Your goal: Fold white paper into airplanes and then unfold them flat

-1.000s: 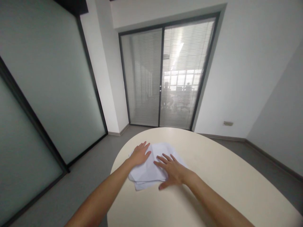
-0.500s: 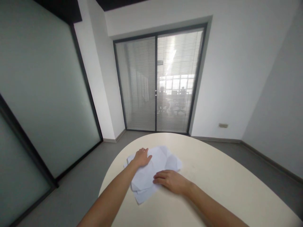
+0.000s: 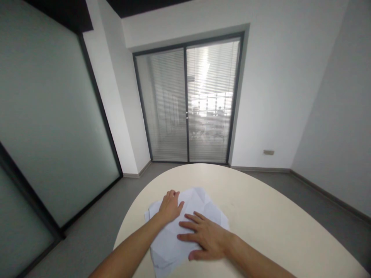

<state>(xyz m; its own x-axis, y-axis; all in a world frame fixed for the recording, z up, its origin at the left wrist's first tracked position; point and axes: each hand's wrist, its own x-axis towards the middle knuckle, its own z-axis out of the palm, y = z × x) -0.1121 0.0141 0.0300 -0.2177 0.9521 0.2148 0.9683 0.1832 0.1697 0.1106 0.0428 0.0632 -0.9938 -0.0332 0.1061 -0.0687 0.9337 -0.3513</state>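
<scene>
Several creased sheets of white paper [image 3: 171, 247] lie in a loose, overlapping pile on the cream table. My left hand [image 3: 170, 206] rests on the upper left part of the pile, its thumb out to the side and its fingers partly curled. Across the right half of the paper my right hand [image 3: 204, 235] lies flat with the fingers spread, pointing left. Neither hand grips a sheet. Parts of the paper under both hands and under the left forearm are hidden.
The round-edged table [image 3: 275, 231] extends to the right. Beyond its far edge stand glass doors [image 3: 187, 104] with blinds. A frosted glass partition [image 3: 63, 116] is on the left, and a small wall plate [image 3: 268, 152] sits low on the far wall.
My right hand has spread its fingers and flattened over the paper. The top sheet now lies more unfolded to the right. My left hand stays on the paper; the view has shifted slightly.
</scene>
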